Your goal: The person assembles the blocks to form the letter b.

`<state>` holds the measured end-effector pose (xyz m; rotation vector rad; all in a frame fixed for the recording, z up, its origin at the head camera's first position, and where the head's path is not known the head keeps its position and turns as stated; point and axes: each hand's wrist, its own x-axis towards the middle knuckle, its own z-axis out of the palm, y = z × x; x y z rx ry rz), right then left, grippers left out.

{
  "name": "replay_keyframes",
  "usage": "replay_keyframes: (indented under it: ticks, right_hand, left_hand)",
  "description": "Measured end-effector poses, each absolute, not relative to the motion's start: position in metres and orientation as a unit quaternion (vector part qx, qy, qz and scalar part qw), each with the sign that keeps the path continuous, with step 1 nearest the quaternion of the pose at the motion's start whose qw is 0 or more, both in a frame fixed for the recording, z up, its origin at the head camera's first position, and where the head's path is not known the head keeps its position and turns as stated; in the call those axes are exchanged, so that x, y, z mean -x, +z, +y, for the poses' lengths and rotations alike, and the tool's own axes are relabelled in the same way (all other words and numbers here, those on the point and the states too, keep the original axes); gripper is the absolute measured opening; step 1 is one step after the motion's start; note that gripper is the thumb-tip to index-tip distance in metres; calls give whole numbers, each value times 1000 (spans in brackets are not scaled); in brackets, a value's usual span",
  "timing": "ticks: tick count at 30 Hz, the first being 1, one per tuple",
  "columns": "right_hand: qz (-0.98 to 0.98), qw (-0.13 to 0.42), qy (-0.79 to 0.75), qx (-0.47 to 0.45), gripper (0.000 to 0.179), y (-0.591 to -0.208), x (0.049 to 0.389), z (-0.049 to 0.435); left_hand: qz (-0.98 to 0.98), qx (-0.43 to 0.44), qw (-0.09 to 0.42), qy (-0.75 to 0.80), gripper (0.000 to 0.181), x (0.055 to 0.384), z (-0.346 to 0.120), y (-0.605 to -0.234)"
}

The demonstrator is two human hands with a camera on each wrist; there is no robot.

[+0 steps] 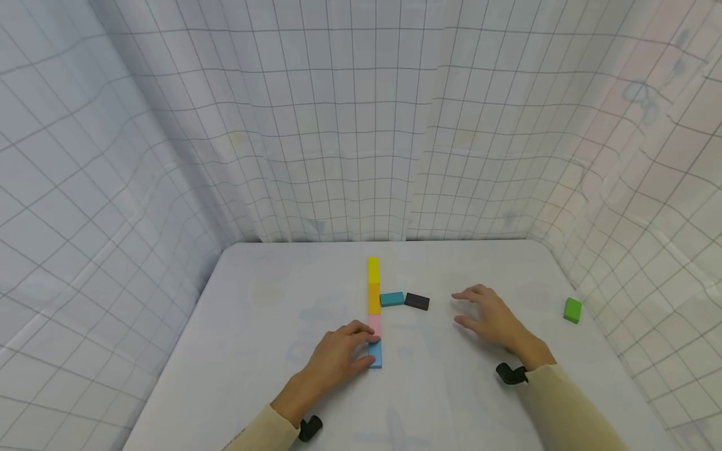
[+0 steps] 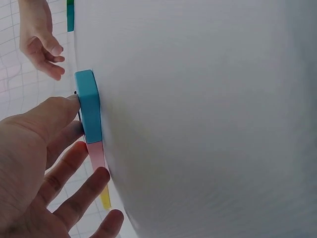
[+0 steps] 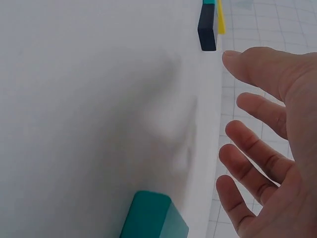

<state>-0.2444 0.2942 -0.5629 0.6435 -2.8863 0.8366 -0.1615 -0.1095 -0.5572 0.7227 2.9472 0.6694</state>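
Note:
A column of end-to-end blocks stands in the head view: a yellow block (image 1: 373, 269), an orange-yellow block (image 1: 373, 298), a pink block (image 1: 374, 323) and a blue block (image 1: 376, 354). The left hand (image 1: 336, 356) is at the column's near end, thumb and index fingertips at the blue block and the other fingers spread. A teal block (image 1: 392, 299) lies against the orange-yellow one, with a black block (image 1: 417, 301) slightly slanted at its right end. To the right of the black block, the right hand (image 1: 489, 315) hovers with parted fingers, holding nothing.
A green block (image 1: 572, 310) lies near the table's right edge. Another teal block (image 3: 152, 218) appears low in the right wrist view, mostly hidden by the right arm in the head view. Gridded white curtains (image 1: 361, 125) surround the white table (image 1: 271, 300).

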Motion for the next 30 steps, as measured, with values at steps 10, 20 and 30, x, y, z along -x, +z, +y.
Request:
replay_keyframes:
  ticks: [10, 20, 30]
  right_hand:
    - [-944, 27, 271, -189, 59, -566, 233, 320]
    - [-947, 18, 267, -180, 77, -571, 215, 351]
    - [-953, -7, 262, -152, 88, -577, 200, 372]
  left_hand:
    - [949, -228, 20, 216, 43, 163, -110, -558]
    - [950, -222, 28, 218, 44, 163, -109, -559]
    - [950, -228, 26, 211, 44, 162, -110, -558]
